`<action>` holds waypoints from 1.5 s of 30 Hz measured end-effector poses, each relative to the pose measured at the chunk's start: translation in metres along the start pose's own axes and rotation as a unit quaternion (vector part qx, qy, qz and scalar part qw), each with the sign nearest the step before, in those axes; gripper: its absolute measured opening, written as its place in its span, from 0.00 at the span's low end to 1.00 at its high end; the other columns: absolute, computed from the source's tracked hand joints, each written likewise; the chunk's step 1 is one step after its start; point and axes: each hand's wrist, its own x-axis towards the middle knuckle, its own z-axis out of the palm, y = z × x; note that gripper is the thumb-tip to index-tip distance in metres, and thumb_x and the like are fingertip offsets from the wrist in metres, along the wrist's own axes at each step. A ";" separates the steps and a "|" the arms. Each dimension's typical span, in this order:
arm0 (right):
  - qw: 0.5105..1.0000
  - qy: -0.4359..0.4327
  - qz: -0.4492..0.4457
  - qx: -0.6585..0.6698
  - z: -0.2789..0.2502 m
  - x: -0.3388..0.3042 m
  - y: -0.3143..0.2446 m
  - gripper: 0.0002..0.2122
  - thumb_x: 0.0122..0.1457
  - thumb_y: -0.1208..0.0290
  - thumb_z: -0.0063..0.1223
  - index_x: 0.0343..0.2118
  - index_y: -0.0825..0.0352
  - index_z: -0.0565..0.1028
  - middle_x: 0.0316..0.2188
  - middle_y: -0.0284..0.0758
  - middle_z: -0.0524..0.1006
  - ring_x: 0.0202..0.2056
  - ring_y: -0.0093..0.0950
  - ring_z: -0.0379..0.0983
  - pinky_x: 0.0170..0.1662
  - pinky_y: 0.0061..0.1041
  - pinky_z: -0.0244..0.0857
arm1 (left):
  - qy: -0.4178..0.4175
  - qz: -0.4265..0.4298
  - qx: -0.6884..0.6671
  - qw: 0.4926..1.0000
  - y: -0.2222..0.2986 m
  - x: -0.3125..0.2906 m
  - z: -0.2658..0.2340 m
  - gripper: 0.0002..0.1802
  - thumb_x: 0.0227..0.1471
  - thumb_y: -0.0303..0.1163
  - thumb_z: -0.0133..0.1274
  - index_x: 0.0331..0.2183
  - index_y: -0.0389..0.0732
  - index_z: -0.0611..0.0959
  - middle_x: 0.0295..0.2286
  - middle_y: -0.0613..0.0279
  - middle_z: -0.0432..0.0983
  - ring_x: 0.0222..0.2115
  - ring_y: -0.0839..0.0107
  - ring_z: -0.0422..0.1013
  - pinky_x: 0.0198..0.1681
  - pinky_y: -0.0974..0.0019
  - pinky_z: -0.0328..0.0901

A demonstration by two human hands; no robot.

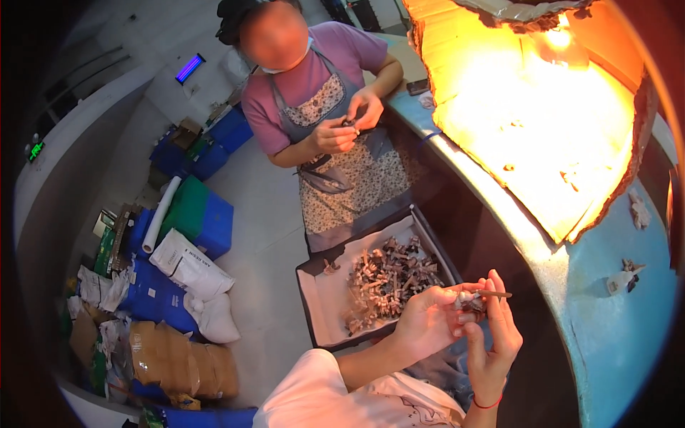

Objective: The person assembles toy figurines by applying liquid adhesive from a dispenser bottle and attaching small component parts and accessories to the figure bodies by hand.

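My left hand (427,319) and my right hand (499,329) meet in front of me, both closed around a small grey and brown metal part (474,299) with a thin rod sticking out to the right. Just left of my hands stands a dark tray (314,314) lined with white, holding a heap of several similar small parts (389,279). A red band circles my right wrist. Across from me a person in a purple shirt and patterned apron holds a small part in both hands (349,127).
A blue-topped workbench (606,328) curves along the right, with a brightly lit sheet of cardboard (528,114) above it and small parts (626,274) lying on it. On the floor at left are blue crates (207,221), white sacks (189,267) and wrapped bundles (182,364).
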 end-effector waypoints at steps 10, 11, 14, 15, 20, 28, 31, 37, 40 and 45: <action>0.999 -0.013 -0.017 -0.026 0.005 0.001 0.009 0.17 0.46 0.83 0.49 0.43 0.78 0.68 0.47 0.54 0.65 0.44 0.42 0.68 0.45 0.30 0.62 | -0.033 0.014 -0.011 0.999 0.001 0.007 -0.011 0.24 0.42 0.36 0.45 0.43 0.35 0.72 0.33 0.63 0.71 0.29 0.74 0.64 0.30 0.73 0.58; 0.999 -0.007 -0.019 -0.035 0.002 0.001 0.009 0.17 0.47 0.83 0.49 0.43 0.78 0.67 0.47 0.54 0.64 0.44 0.42 0.68 0.45 0.30 0.62 | -0.028 0.008 -0.006 1.000 0.000 0.009 -0.009 0.23 0.42 0.35 0.45 0.43 0.36 0.72 0.34 0.64 0.72 0.28 0.75 0.64 0.29 0.74 0.58; 0.999 0.009 -0.022 -0.043 -0.002 0.000 0.008 0.17 0.47 0.83 0.47 0.43 0.78 0.67 0.48 0.53 0.64 0.44 0.42 0.68 0.44 0.30 0.63 | -0.036 -0.002 -0.011 0.999 -0.005 0.011 0.000 0.22 0.43 0.33 0.44 0.43 0.37 0.72 0.34 0.65 0.72 0.26 0.77 0.64 0.28 0.74 0.59; 0.999 0.029 -0.017 -0.042 -0.002 0.000 0.007 0.17 0.48 0.83 0.47 0.44 0.77 0.67 0.48 0.53 0.64 0.43 0.42 0.68 0.44 0.30 0.63 | -0.037 -0.005 -0.010 0.999 -0.005 0.012 0.001 0.22 0.43 0.33 0.44 0.43 0.37 0.72 0.34 0.65 0.72 0.26 0.77 0.64 0.29 0.75 0.59; 0.998 0.015 -0.028 -0.062 0.001 0.001 0.003 0.17 0.48 0.83 0.45 0.44 0.77 0.67 0.47 0.52 0.65 0.43 0.42 0.69 0.44 0.30 0.63 | -0.044 -0.009 -0.015 0.999 -0.002 0.008 -0.002 0.22 0.43 0.33 0.45 0.43 0.36 0.71 0.33 0.66 0.71 0.27 0.77 0.64 0.29 0.75 0.59; 0.996 0.022 -0.035 -0.083 0.001 0.000 0.001 0.18 0.48 0.84 0.44 0.45 0.76 0.66 0.47 0.52 0.65 0.43 0.42 0.68 0.44 0.31 0.63 | -0.018 0.015 -0.001 1.000 -0.008 0.008 0.002 0.22 0.43 0.33 0.44 0.43 0.35 0.71 0.32 0.66 0.71 0.26 0.77 0.63 0.28 0.76 0.59; 0.995 0.032 -0.029 -0.088 0.002 -0.003 0.001 0.19 0.48 0.84 0.43 0.46 0.76 0.66 0.47 0.52 0.65 0.44 0.44 0.67 0.45 0.32 0.62 | -0.023 0.016 0.001 1.000 -0.010 0.007 0.001 0.22 0.43 0.32 0.44 0.43 0.35 0.71 0.31 0.66 0.71 0.26 0.77 0.63 0.28 0.76 0.59; 0.997 0.026 -0.026 -0.073 0.005 -0.008 0.003 0.19 0.49 0.83 0.42 0.47 0.74 0.65 0.47 0.52 0.65 0.45 0.45 0.67 0.45 0.33 0.62 | -0.017 0.024 0.005 1.000 -0.009 0.002 0.001 0.22 0.43 0.32 0.45 0.43 0.35 0.71 0.30 0.66 0.71 0.26 0.78 0.63 0.29 0.76 0.59; 0.996 0.027 -0.034 -0.077 0.006 -0.007 0.002 0.20 0.49 0.83 0.42 0.48 0.74 0.65 0.47 0.51 0.65 0.45 0.45 0.66 0.45 0.33 0.62 | -0.012 0.026 0.008 1.000 -0.009 0.001 0.003 0.22 0.43 0.32 0.44 0.43 0.35 0.71 0.30 0.67 0.70 0.26 0.78 0.63 0.29 0.76 0.59; 0.995 0.026 -0.042 -0.088 0.007 -0.006 0.004 0.20 0.50 0.83 0.41 0.49 0.73 0.63 0.48 0.51 0.64 0.45 0.45 0.66 0.45 0.32 0.62 | -0.023 0.030 0.006 0.999 -0.008 0.002 0.005 0.22 0.43 0.32 0.45 0.43 0.35 0.71 0.30 0.67 0.70 0.26 0.78 0.62 0.29 0.77 0.59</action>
